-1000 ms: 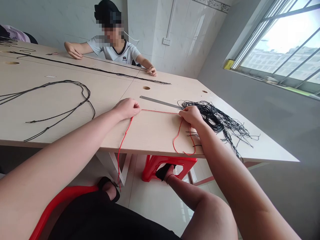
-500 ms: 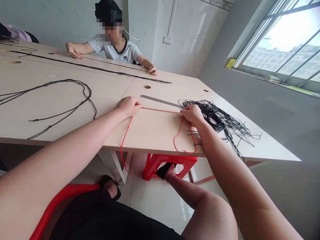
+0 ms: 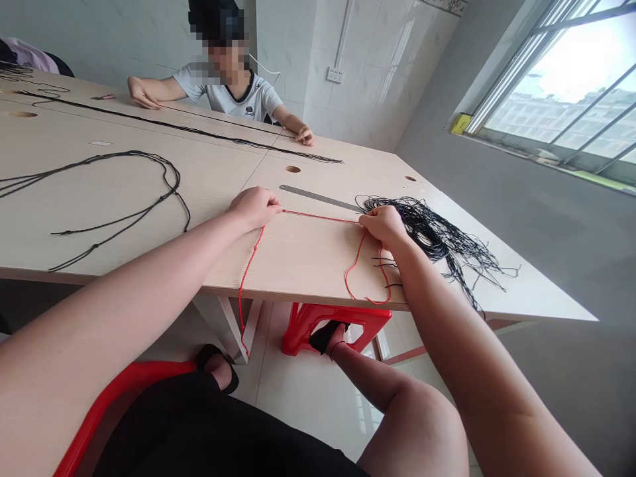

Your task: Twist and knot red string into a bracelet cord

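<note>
A thin red cord (image 3: 320, 215) is stretched between my two hands just over the wooden table (image 3: 298, 262). My left hand (image 3: 256, 207) is closed in a pinch on it, and a knotted length hangs from there past the table's front edge. On the other side my right hand (image 3: 382, 225) pinches the cord too, with loose loose ends curving down onto the tabletop below it. Behind the taut stretch lies a steel ruler (image 3: 318, 197), its right end close to my right hand. A tangled bundle of black cords (image 3: 432, 228) lies right beside that hand.
Knotted black cords (image 3: 134, 154) lie at the left. Across the table a person (image 3: 243, 99) holds a dark cord, near a long strand of black cords (image 3: 199, 134). A red stool (image 3: 293, 334) stands under the front edge.
Both hands keep their pinch on the red cord, nearly in place. The hanging left end has swung slightly to the left. The view has shifted a little.
</note>
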`<state>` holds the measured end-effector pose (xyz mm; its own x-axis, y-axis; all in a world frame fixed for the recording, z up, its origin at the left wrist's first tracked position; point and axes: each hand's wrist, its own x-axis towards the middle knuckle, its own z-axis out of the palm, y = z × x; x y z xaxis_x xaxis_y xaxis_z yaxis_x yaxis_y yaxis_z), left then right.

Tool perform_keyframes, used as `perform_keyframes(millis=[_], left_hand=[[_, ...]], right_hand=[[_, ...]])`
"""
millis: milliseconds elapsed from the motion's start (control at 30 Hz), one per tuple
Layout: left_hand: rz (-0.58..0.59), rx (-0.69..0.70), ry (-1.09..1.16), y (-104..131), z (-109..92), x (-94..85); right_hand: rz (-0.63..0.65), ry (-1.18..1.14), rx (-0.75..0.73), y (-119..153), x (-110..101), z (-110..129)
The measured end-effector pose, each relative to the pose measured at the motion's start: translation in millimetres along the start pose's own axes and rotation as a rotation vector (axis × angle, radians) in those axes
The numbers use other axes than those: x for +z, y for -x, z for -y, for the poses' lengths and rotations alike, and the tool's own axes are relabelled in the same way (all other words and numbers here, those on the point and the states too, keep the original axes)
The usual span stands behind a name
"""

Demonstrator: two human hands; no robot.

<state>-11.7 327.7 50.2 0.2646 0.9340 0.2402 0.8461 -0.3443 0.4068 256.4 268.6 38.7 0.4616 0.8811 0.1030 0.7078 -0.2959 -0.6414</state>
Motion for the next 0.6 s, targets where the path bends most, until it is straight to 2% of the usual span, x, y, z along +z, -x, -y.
perform_keyframes(millis=[600], left_hand=[[0.013, 0.0, -0.013, 0.0, -0.3, -0.3]], right_hand=[[-0.005, -0.017, -0.017, -0.2, 0.0, -1.0]])
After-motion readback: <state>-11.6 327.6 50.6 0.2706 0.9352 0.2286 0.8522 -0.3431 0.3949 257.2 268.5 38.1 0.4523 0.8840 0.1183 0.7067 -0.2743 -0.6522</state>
